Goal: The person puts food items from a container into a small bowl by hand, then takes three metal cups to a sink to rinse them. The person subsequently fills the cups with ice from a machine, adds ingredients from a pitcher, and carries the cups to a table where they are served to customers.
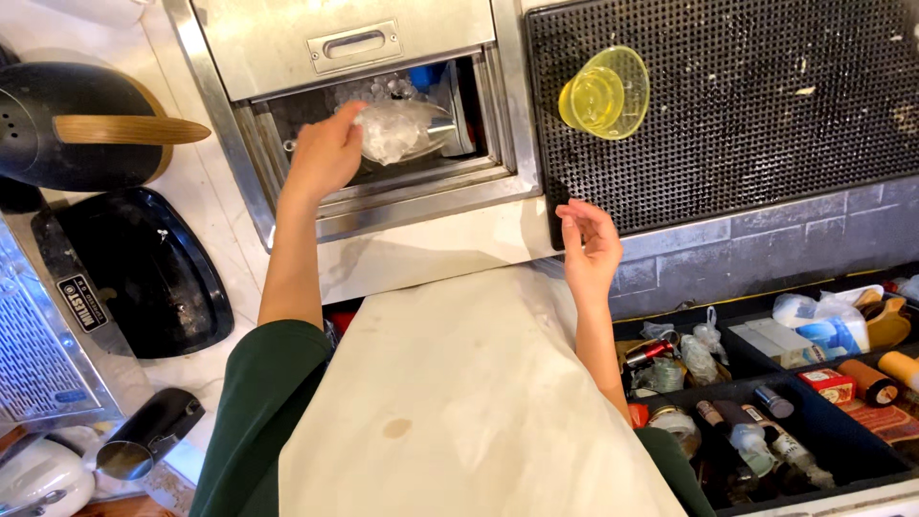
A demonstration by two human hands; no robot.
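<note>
the left hand (325, 153) grips a heaped metal ice scoop (407, 129) in the ice bin (383, 187); tilted, cubes could spill. the right hand (589, 244) hangs open, far from the yellow cup (605, 93).

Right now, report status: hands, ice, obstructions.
Left hand gripping metal scoop heaped with ice, inside steel ice bin. Right hand open, empty. Yellow plastic cup clear.

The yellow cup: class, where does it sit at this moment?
In the head view the yellow cup lies on the black perforated mat, near its left edge, right of the ice bin and above the open right hand.
</note>
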